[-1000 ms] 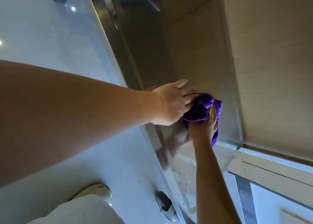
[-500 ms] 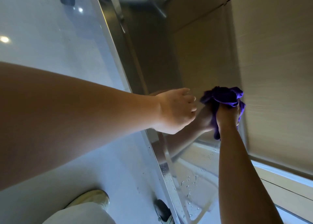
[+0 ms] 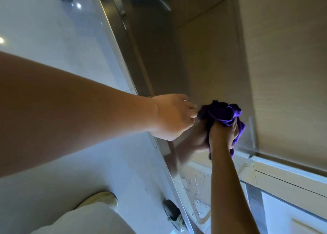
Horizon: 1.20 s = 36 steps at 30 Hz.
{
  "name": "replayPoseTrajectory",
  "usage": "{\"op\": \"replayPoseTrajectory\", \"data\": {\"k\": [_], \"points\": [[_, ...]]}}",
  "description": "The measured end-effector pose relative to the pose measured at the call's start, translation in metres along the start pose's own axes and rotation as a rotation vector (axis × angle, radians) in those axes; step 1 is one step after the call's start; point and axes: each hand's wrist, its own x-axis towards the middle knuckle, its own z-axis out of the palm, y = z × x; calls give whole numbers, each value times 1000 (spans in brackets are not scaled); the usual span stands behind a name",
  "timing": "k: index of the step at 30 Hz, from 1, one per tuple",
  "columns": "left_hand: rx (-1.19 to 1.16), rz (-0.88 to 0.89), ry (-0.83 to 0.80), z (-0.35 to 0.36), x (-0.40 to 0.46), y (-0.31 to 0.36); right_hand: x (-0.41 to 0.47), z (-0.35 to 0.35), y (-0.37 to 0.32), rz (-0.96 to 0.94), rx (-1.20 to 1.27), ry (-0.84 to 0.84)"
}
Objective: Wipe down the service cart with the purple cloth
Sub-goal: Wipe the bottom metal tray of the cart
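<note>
The service cart's shiny steel top [image 3: 208, 71] fills the middle of the view and mirrors the wall and my arm. A bunched purple cloth [image 3: 222, 112] sits on that surface, gripped from below by my right hand [image 3: 223, 133]. My left hand [image 3: 172, 117] reaches in from the left over the cart's near rim [image 3: 123, 57]. Its fingers are curled and their tips lie close to the cloth's left edge. I cannot tell whether they touch the cloth or hold the rim.
Water drops [image 3: 196, 180] lie on the steel near the bottom. A black caster wheel [image 3: 172, 211] stands on the pale tiled floor [image 3: 53, 39] beside my shoe [image 3: 101, 199]. A beige wall [image 3: 286, 74] rises to the right behind the cart.
My two hands came apart: the right hand carried the bunched cloth away to the right across the steel, then drifted back slightly left. The left hand stayed at the rim.
</note>
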Motion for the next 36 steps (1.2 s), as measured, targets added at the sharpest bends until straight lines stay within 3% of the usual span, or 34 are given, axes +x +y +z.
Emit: {"op": "replayPoseTrajectory", "data": {"k": [5,10,12,15,17,25,28,30,32,36], "points": [[-27,14,113,1,-1,-4,-95,-16,-11,0,-49,-137],[-245,-53,20,-8,-2,-8,-157,-17,-14,-154,-42,-269],[-152,-38,35,-6,-2,-7,-172,-12,-14,-301,-51,-230],[-57,-23,68,-4,-5,-2,-184,-3,-7,-509,-113,-29],[-26,-52,37,-5,-6,1,-186,-1,2,-563,-165,45],[-9,-76,2,-1,-7,2,-199,-25,68,-383,-262,87],[-181,-120,18,5,-4,-1,-206,-32,98,-220,-278,108],[-369,-158,-81,2,-5,-5,-209,-32,96,-136,-277,137],[-454,-141,-155,-2,-2,-7,-211,-26,80,-188,-307,143],[-556,-185,-322,-22,2,-7,-213,-3,22,-474,-351,118]]}}
